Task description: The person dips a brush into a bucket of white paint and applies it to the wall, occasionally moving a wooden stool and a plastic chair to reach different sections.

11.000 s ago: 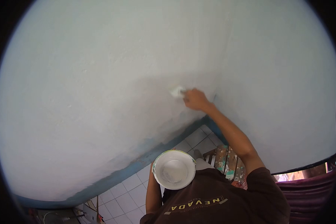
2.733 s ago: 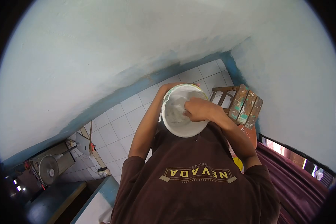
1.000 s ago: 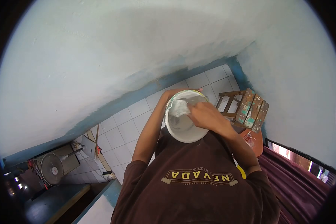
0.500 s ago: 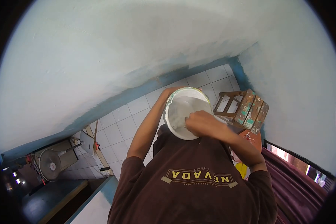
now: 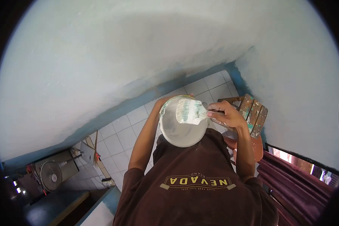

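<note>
White plastic paint pail (image 5: 180, 130), round, rim smeared w/ green and white, sits against the person's chest, just below the wide flat paintbrush (image 5: 191, 111) whose bristles are loaded w/ whitish paint streaked green. Right hand (image 5: 224, 115) has its grip clenched round the brush handle, bristles pointing left and lying across the pail's mouth, over the far rim. Left hand (image 5: 165, 101) is mostly hidden behind the pail; fingers seem to wrap the far side of the rim, so the grip looks closed on the pail, tho the exact hold can't be made out. Pail interior is coated white; a shallow layer of paint prob. lies at the bottom, level not clear. Judging by this, the pail should be light-ish but sloshy, wall thin and a bit flexible, rim slick w/ wet paint, so best held under the base or by a dry stretch of rim, kept level. Brush is light, stiff in the handle, soft and drippy at the bristles; hold it at the handle, near the ferrule, for control. Nearby: paint-spattered wooden stool (image 5: 252, 113) to the right, pale blue-white wall (image 5: 101, 64) ahead, white tiled floor (image 5: 120, 128) below, small fan (image 5: 51, 174) at lower left.
</note>
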{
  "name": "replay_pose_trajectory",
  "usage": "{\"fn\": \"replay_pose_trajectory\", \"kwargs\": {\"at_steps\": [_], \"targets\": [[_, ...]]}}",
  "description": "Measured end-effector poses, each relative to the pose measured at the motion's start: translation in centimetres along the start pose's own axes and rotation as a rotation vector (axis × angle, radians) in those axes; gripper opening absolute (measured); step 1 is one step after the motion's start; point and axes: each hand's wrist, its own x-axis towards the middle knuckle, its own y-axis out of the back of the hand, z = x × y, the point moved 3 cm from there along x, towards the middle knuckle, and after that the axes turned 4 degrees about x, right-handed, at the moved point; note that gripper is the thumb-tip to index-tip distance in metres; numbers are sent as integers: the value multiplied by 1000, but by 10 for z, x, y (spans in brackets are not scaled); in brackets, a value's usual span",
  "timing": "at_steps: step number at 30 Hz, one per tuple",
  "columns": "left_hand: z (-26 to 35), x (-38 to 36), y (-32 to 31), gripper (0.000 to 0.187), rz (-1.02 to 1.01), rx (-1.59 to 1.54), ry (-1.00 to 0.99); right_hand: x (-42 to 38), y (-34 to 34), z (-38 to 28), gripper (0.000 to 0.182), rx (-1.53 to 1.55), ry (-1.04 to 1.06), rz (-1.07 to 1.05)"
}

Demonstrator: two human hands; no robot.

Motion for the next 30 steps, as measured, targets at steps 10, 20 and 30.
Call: {"fn": "replay_pose_trajectory", "kwargs": {"at_steps": [10, 20, 30], "targets": [[-75, 84, 60, 40, -222, -46, -213, -9, 2, 38, 25, 593, 172, 211], [-54, 58, 63, 41, -153, -505, -391, 37, 104, 97, 31, 604, 61, 547], [2, 53, -2, 38, 148, -555, -383, 140, 225, 258, 40, 304, -313, 697]]}}
